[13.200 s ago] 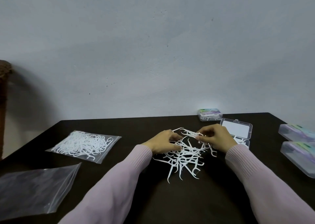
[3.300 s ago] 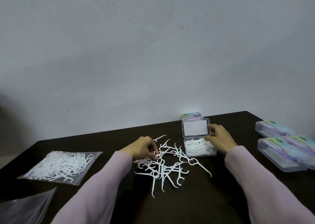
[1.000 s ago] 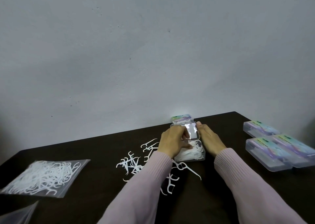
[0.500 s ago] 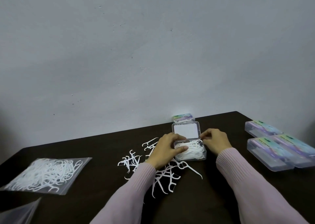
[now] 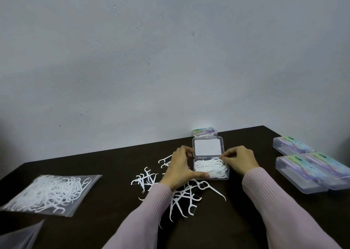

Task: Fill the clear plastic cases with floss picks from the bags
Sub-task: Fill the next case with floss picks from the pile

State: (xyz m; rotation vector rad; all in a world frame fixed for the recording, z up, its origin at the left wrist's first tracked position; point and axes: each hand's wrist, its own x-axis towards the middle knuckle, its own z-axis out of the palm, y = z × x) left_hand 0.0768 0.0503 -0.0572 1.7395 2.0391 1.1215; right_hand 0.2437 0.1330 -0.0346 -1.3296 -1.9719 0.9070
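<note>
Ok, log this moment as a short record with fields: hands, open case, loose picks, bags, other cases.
left hand: grips the open case's left side, thumb along its front edge
right hand: fingers pinch at the picks at the case's right rear corner
open case: on the table, lid raised, tray holds picks
loose picks: scattered in front and to the left of the case
full bag: far left, lying flat
empty bag: bottom left corner
shut cases: three at right; one more behind the lid
</note>
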